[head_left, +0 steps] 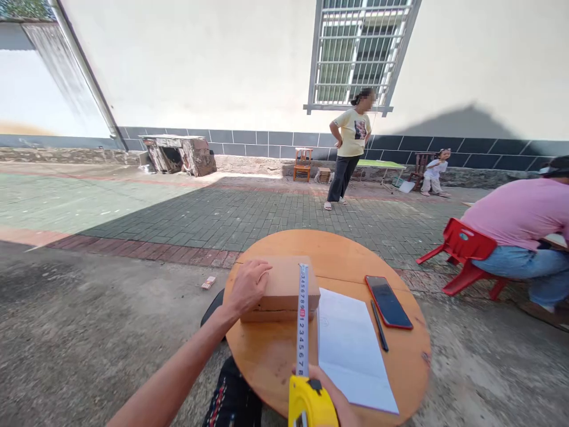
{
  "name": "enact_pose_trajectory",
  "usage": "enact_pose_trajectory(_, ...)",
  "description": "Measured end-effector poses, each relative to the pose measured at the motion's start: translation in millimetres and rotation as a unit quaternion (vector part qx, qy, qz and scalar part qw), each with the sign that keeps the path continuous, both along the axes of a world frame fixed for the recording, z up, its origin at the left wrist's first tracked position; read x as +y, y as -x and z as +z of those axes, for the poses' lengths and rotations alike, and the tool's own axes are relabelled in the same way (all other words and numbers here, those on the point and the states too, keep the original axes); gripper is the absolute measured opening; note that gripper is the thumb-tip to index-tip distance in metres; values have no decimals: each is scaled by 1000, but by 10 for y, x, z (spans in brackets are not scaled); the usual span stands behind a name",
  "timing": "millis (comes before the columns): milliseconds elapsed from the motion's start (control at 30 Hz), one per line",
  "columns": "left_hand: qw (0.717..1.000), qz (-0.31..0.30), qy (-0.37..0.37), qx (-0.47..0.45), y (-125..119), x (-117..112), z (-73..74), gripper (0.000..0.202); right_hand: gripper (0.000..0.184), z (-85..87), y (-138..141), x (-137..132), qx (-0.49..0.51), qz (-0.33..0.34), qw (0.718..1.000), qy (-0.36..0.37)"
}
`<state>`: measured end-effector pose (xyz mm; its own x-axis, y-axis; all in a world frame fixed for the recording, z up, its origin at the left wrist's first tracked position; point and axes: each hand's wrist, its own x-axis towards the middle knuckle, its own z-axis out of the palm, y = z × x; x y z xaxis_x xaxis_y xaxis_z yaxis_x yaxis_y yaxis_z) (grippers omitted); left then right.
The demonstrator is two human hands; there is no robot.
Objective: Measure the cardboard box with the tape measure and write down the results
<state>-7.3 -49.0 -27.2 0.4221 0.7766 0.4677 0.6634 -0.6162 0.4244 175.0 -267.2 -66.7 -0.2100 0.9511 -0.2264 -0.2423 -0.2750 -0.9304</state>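
A brown cardboard box [280, 289] sits on a round wooden table [344, 252]. My left hand [249, 286] lies on the box's top at its left side, fingers stretched out. At the table's near edge, my right hand [331, 391] is closed round a yellow tape measure [311, 403], partly cut off by the bottom of the view. Its pulled-out metal blade [302, 332] runs away from me across the box's top, the tip lying near the far edge. Right of the box lies a white sheet of paper [353, 350] with a faint drawing on it.
A black pen [379, 326] and a red-edged phone [388, 301] lie on the table's right side. Someone in pink [520, 213] sits on a red plastic chair [466, 249] at the right. A person [353, 139] stands beyond the table; a small person [435, 174] is near the wall.
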Motion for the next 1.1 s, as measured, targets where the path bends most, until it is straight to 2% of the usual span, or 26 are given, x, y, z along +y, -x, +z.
enact_pose_trajectory(67,1000,10,-3,-24,60,-74,-78,30,83,196,56,189,32,31,999,-6)
enact_pose_trajectory(133,999,19,0,-49,72,-85,-139,29,72,363,124,382,41,48,998,21)
enact_pose_trajectory(267,995,35,8,-95,62,-36,-195,30,58,513,243,713,26,27,997,60)
enact_pose_trajectory(367,992,39,17,-116,83,-18,-211,35,58,506,283,841,24,19,995,92)
enact_pose_trajectory(500,991,37,30,-128,102,-27,-218,37,58,478,305,829,22,11,994,111)
enact_pose_trajectory(900,988,37,49,-140,61,-39,-167,33,52,411,289,761,14,5,995,100)
enact_pose_trajectory(1100,981,35,81,-173,39,-31,-136,31,54,464,320,725,-33,19,997,73)
